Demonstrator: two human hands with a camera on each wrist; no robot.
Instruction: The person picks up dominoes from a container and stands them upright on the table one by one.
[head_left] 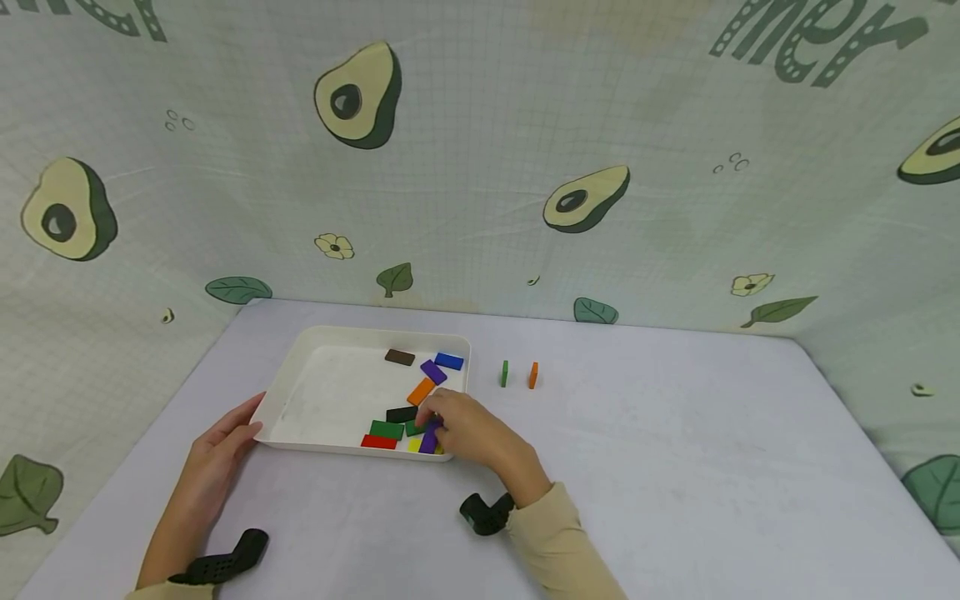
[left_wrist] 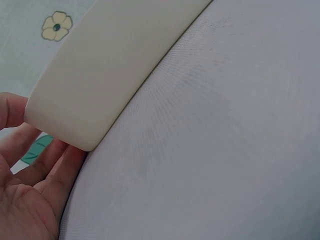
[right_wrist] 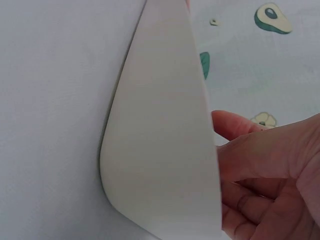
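A shallow white tray [head_left: 330, 392] lies on the table, with several small coloured blocks mostly in its right half. My left hand [head_left: 219, 454] holds the tray's near left corner; in the left wrist view the thumb is at the wall and the fingers curl under the corner. My right hand [head_left: 468, 429] reaches over the near right corner, fingers bent down among the blocks. Nearest its fingertips are a purple block [head_left: 430, 437] and a green block [head_left: 414, 427]. The tray wall [right_wrist: 160, 125] hides the fingertips in the right wrist view, so any grip on a block cannot be made out.
Right of the tray, a thin green block [head_left: 505, 373] and an orange block [head_left: 533, 375] stand on edge. Inside the tray lie brown [head_left: 400, 357], blue [head_left: 449, 361], black [head_left: 402, 414] and red blocks [head_left: 379, 442]. A patterned cloth [head_left: 480, 167] hangs behind the table.
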